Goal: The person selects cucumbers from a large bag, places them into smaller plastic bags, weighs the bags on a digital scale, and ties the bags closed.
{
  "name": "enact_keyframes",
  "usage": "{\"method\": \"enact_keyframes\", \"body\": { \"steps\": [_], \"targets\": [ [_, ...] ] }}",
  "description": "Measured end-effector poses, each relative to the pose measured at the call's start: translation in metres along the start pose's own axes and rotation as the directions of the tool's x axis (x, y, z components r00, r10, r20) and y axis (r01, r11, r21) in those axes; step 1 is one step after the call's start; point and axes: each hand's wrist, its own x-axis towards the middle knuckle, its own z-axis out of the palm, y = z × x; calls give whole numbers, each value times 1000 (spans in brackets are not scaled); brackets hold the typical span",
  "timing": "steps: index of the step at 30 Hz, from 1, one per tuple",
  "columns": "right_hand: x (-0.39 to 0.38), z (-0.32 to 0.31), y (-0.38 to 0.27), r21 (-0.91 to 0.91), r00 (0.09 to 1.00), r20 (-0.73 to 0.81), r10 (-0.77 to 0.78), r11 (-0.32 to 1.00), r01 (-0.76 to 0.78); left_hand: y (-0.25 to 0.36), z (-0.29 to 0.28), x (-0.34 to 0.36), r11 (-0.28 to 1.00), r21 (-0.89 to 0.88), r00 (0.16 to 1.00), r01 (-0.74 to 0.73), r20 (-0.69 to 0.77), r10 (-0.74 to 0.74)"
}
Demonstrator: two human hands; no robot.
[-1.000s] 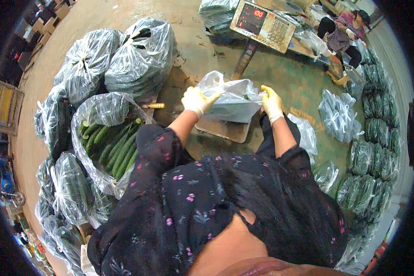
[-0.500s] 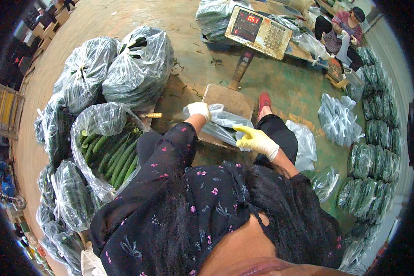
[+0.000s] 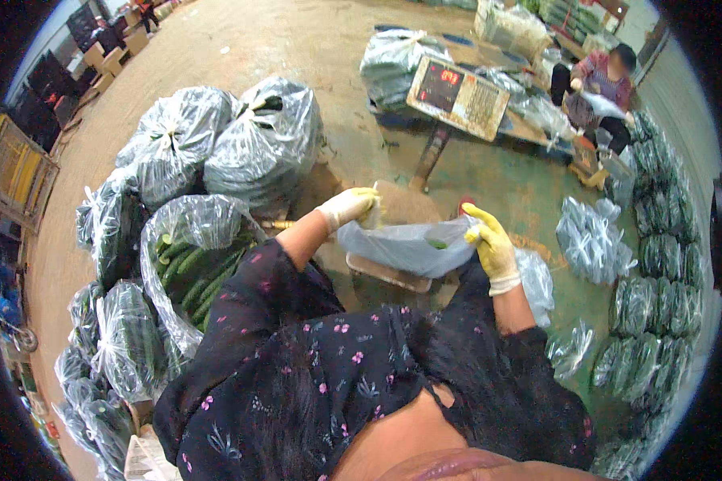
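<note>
A clear plastic bag is stretched sideways between my two gloved hands, above the plate of a platform scale. My left hand, in a pale yellow glove, is closed at the bag's left end. At its right end, my right hand, gloved in yellow, grips the edge between thumb and fingers. A bit of green shows at the bag; most of its contents are hidden. Beyond the plate, the scale's post carries a lit display head.
Left of me, an open bag holds cucumbers. Tied full bags surround it. A wooden handle lies near my left forearm. Packed cucumber bags line the right side. A co-worker sits at far right.
My hands have spread apart, the right moving right and slightly up. The bag, which lay across the scale plate, is now pulled wide between them. My right hand has closed on its edge.
</note>
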Motion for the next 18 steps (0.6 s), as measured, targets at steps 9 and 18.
{"method": "enact_keyframes", "body": {
  "steps": [9, 18],
  "targets": [
    [-46, 80, -139, -611, 886, 157, -437, 662, 434, 124, -26, -134, 805, -383, 891, -453, -230, 392],
    [-73, 165, -224, -505, 297, 846, -444, -483, 715, 268, 45, -282, 142, 979, 344, 143, -184, 921]
  ]
}}
